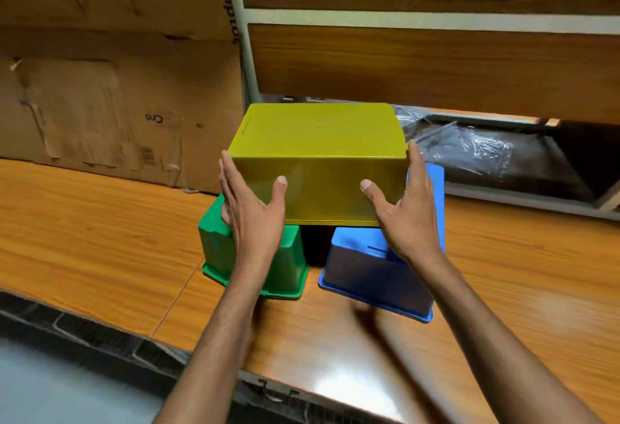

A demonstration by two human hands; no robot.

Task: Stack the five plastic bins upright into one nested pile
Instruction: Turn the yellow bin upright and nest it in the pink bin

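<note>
A yellow-green bin (318,155) sits upside down on top of a green bin (285,266) at the left and a blue bin (369,272) at the right, both also upside down on the wooden table (100,222). My left hand (251,212) presses against the yellow bin's left end, thumb on its front face. On the right end lies my right hand (406,212), its thumb on the front face too. A dark gap shows between the green and blue bins. Other bins are hidden.
A flattened cardboard box (117,88) leans at the back left. A wooden shelf unit (436,64) stands behind, with crumpled clear plastic (463,148) on its lower level. The table's front edge (201,349) runs diagonally below my arms.
</note>
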